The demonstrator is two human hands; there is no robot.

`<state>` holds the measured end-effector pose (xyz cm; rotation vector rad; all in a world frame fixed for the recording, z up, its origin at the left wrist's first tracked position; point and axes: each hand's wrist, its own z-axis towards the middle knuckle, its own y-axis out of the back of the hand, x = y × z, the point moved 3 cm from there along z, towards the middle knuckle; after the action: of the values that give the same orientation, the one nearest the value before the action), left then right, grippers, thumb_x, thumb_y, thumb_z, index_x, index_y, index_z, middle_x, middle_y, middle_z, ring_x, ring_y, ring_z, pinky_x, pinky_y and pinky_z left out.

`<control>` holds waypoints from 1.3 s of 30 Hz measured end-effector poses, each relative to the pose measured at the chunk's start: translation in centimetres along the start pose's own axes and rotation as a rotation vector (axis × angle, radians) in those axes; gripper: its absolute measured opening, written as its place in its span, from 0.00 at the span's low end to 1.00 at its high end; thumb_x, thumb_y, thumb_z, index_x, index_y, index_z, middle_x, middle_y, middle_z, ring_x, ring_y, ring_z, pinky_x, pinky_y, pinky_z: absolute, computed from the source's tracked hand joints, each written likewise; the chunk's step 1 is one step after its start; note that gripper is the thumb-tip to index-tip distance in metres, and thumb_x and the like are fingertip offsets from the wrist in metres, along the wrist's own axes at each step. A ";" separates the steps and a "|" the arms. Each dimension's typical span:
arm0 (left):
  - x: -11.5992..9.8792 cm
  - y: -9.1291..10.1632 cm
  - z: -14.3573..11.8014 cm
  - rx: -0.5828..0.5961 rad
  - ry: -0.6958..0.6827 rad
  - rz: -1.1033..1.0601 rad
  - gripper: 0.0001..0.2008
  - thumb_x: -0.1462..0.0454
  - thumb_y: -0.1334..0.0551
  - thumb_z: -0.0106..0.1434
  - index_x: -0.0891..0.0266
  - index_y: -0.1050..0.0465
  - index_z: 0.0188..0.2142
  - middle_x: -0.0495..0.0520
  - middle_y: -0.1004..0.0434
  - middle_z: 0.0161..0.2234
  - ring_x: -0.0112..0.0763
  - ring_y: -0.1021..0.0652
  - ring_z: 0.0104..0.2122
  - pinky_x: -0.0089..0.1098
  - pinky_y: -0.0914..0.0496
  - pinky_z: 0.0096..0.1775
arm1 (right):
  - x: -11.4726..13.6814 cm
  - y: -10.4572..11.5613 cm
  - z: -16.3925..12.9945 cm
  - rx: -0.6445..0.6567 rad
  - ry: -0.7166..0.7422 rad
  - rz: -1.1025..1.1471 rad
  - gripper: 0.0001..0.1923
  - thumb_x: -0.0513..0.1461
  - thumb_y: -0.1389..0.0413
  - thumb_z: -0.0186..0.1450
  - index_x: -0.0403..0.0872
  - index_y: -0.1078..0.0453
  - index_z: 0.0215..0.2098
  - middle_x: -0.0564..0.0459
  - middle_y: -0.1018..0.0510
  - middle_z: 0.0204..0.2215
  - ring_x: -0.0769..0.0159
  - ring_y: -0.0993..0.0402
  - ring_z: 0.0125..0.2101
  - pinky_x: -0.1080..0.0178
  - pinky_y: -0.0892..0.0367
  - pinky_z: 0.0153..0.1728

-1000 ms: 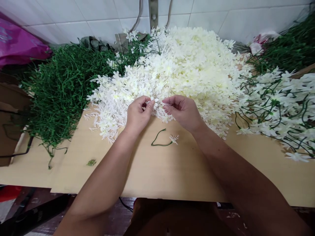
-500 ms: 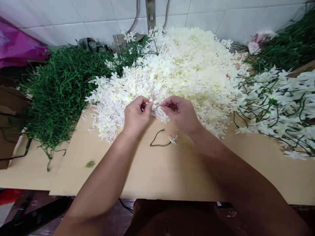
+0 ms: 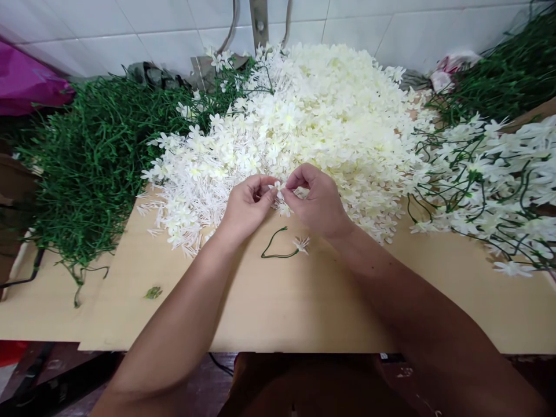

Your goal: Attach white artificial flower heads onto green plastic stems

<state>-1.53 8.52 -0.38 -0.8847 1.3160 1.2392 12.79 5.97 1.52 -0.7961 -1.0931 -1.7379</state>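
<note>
Between my two hands is a small white artificial flower (image 3: 278,186), just in front of the big flower pile. My left hand (image 3: 248,202) is closed, thumb and forefinger pinching this flower. From the other side my right hand (image 3: 316,200) also pinches at it, fingertips close against the petals; any small part inside that pinch is hidden. Below the hands, a bent green stem (image 3: 278,256) lies on the board with a white flower (image 3: 301,245) on its right end. Loose white petals and flowers (image 3: 330,116) are heaped right behind my fingers.
Green plastic stems (image 3: 99,156) are heaped at the left, with more stems (image 3: 499,81) at the far right. White flowers on green stems (image 3: 490,185) lie at the right. A small green scrap (image 3: 153,292) rests on the tan board (image 3: 278,318). A magenta bag (image 3: 30,81) is at back left.
My hands have come together, and the right fingertips now meet the flower in the left. The whole view has shifted slightly. The stem on the board stays put.
</note>
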 end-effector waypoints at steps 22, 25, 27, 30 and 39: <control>-0.4 -0.1 -0.6 0.031 -0.158 0.175 0.10 0.69 0.36 0.55 0.59 0.28 0.39 0.46 0.29 0.25 0.24 0.29 0.26 0.26 0.36 0.29 | -0.1 -0.6 -0.7 0.007 0.156 -0.197 0.11 0.28 0.49 0.55 0.50 0.42 0.26 0.54 0.32 0.27 0.67 0.35 0.30 0.62 0.37 0.31; -0.8 -0.1 -0.7 0.069 -0.153 0.093 0.11 0.69 0.37 0.56 0.60 0.29 0.41 0.46 0.29 0.26 0.24 0.27 0.27 0.26 0.33 0.30 | -0.4 -0.6 -0.4 0.017 0.061 -0.019 0.09 0.30 0.47 0.57 0.49 0.41 0.26 0.56 0.32 0.26 0.68 0.34 0.29 0.63 0.35 0.32; -1.0 -0.1 -0.6 0.085 -0.109 -0.022 0.11 0.69 0.38 0.57 0.61 0.30 0.41 0.47 0.27 0.27 0.25 0.26 0.28 0.26 0.31 0.32 | -0.9 -0.3 0.0 0.013 -0.015 0.114 0.08 0.32 0.45 0.57 0.49 0.40 0.26 0.58 0.33 0.24 0.70 0.35 0.26 0.64 0.35 0.30; -0.8 -0.1 -0.2 0.057 -0.026 -0.104 0.07 0.68 0.38 0.58 0.62 0.29 0.38 0.49 0.25 0.27 0.25 0.24 0.29 0.27 0.29 0.34 | -1.9 0.0 0.5 0.035 -0.138 0.291 0.10 0.36 0.40 0.55 0.49 0.39 0.26 0.59 0.32 0.23 0.71 0.34 0.25 0.65 0.35 0.28; -0.3 0.1 0.0 -0.022 -0.006 -0.082 0.05 0.66 0.32 0.54 0.63 0.27 0.29 0.47 0.27 0.24 0.23 0.29 0.25 0.25 0.34 0.30 | -2.4 -0.4 0.5 0.123 -0.246 0.547 0.21 0.49 0.31 0.50 0.48 0.37 0.26 0.60 0.29 0.22 0.72 0.30 0.25 0.64 0.30 0.31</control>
<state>-1.54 8.48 -0.03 -0.9409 1.2512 1.1935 13.37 7.31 -0.43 -1.1283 -1.0090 -1.1266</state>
